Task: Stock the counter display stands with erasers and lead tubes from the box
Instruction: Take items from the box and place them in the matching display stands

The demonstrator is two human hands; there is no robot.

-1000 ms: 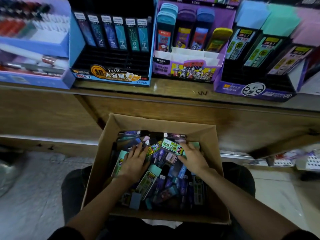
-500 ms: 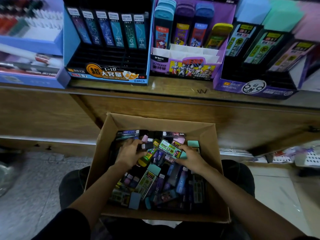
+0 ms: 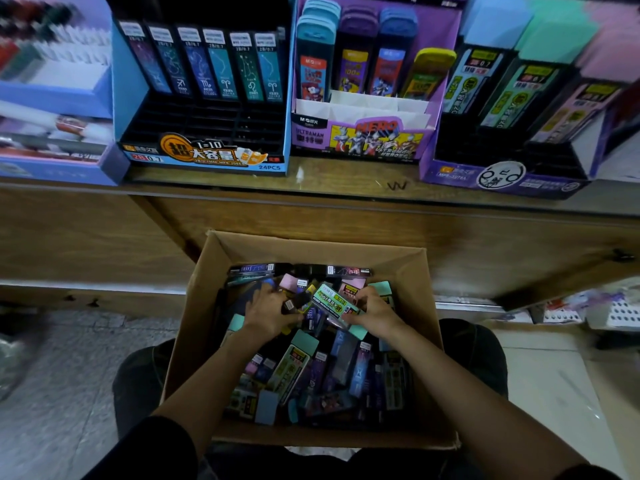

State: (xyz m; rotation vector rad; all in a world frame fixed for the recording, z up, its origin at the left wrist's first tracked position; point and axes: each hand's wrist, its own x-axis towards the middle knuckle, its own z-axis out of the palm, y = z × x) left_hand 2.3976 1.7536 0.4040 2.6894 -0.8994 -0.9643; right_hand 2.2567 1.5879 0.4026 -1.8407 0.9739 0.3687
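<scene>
An open cardboard box [image 3: 194, 327] rests on my lap, filled with several lead tubes and erasers. My left hand [image 3: 270, 311] is in the pile, fingers curled round a dark lead tube [image 3: 294, 304]. My right hand [image 3: 372, 311] grips a green-labelled lead tube [image 3: 334, 303], tilted above the heap. On the wooden counter [image 3: 346, 181] stand three displays: a blue stand [image 3: 204, 157] with a back row of tubes, a purple stand [image 3: 360, 136] with coloured tubes, and a second purple stand [image 3: 502, 174] with pastel-capped tubes.
More display trays [image 3: 52, 98] with pens sit at the counter's left end. The counter's wooden front [image 3: 104, 237] rises just behind the box. Tiled floor [image 3: 69, 375] lies on both sides, with white baskets [image 3: 620, 313] low at the right.
My left hand has moved up the pile and curled round a dark tube. My right hand has closed on the green-labelled tube and lifted it a little. The camera has dipped closer.
</scene>
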